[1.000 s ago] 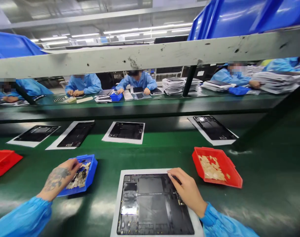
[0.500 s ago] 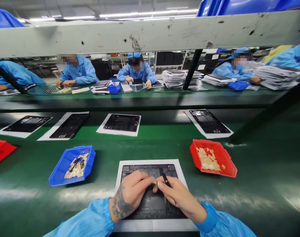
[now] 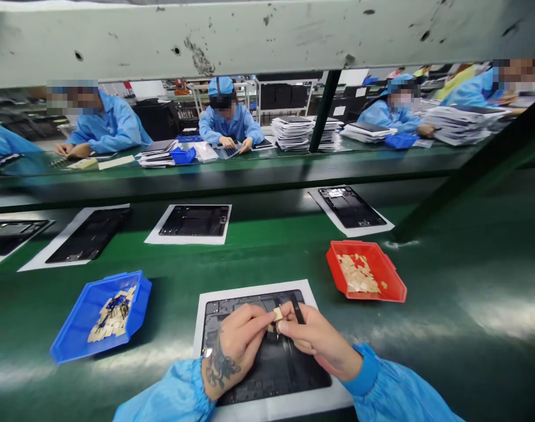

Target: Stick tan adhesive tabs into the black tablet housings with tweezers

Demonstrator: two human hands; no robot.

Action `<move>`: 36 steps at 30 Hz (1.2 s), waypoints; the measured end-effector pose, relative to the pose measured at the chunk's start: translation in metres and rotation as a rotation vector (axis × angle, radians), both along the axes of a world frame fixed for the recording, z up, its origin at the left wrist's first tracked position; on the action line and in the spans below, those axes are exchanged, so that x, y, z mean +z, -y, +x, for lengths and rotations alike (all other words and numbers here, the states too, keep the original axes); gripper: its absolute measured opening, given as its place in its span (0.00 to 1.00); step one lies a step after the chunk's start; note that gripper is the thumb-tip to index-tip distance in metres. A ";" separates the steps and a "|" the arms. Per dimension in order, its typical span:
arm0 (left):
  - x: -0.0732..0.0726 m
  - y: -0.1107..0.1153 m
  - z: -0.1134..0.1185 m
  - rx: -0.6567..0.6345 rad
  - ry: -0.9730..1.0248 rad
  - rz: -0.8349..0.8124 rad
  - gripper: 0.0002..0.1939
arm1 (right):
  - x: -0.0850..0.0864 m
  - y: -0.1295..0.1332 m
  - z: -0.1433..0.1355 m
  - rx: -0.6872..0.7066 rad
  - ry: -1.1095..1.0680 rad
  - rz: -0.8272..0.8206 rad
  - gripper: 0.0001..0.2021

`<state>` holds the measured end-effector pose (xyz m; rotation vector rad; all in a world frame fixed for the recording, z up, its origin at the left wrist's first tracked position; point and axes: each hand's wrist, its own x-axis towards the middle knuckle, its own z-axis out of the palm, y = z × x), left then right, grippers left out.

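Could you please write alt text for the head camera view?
Two hands, the left hand and right hand, pinch a small tan piece above a dark panel on a green belt, between a blue tray and a red tray.

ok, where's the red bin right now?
Head view: the red bin sits on the green belt, right of the tablet back panel, beyond the right hand.

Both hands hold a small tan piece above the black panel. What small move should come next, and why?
Probably peel it: the left hand and right hand pinch the tan piece between fingertips above the black panel, not yet on it.
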<state>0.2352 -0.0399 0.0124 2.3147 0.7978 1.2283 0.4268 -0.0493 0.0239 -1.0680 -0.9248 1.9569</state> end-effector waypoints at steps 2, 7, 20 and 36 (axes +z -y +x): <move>-0.001 0.000 0.002 0.014 -0.018 0.034 0.19 | -0.001 0.000 -0.001 0.003 0.018 -0.015 0.22; 0.006 -0.005 -0.003 0.086 -0.033 0.093 0.17 | 0.000 -0.002 -0.002 -0.016 0.113 -0.007 0.21; 0.036 -0.006 -0.237 0.983 -0.461 -0.073 0.16 | -0.006 -0.013 0.017 -0.121 0.341 0.047 0.27; 0.041 -0.013 -0.069 0.218 -0.192 -0.651 0.15 | 0.005 -0.011 0.013 -0.224 0.463 0.395 0.20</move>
